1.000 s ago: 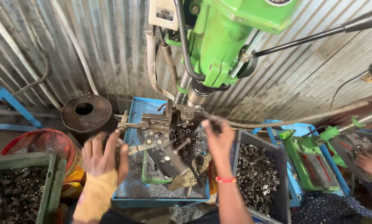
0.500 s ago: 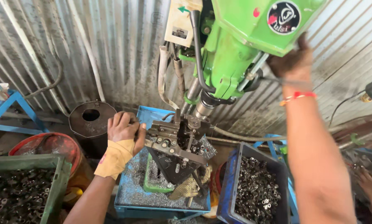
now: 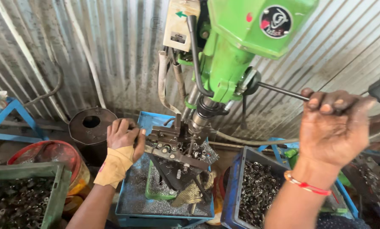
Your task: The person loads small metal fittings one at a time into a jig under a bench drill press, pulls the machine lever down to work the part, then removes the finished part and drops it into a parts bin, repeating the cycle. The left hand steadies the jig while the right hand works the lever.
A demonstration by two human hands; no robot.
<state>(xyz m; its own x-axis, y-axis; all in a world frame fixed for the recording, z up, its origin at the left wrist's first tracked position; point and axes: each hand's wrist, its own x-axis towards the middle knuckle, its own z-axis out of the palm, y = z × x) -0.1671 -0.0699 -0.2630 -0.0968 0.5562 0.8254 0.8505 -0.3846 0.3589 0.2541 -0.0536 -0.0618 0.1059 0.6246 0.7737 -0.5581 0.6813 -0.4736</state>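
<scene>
corrugated grey sheet-metal wall [image 3: 113,51] behind; workshop floor crowded with bins below.

right hand [image 3: 335,127]: fingers curled shut around the thin black steel feed lever [image 3: 283,91] of the green drill press [image 3: 241,46], knuckles toward the camera, a red thread band on the wrist. half a second ago this hand was raised higher, blurred, against the press head; it now sits lower and further right, gripping the lever near its outer end. a second ago it was down beside the jig.

left hand [image 3: 124,135]: fingers bent and pressed together over the left end of the grey metal clamping jig [image 3: 177,148], thumb against its side; a tan cloth wrap covers the wrist. its place matches the half-second-earlier view; a second ago it lay lower, on the tray's left edge.

jig: under the drill spindle [image 3: 202,112], tilted, standing in the blue metal tray [image 3: 135,199], which is coated with silver swarf. whether the bit touches the jig cannot be told.

surroundings: dark blue plastic crate of small dark metal rings [image 3: 253,186] just right of the tray; green crate of similar parts [image 3: 24,199] at lower left; red and yellow bucket [image 3: 50,154] beside it; black round metal drum with a hole in its top [image 3: 90,125] near the left hand; cream switch box [image 3: 179,25] on the press column; blue steel frame [image 3: 3,118] at far left.
</scene>
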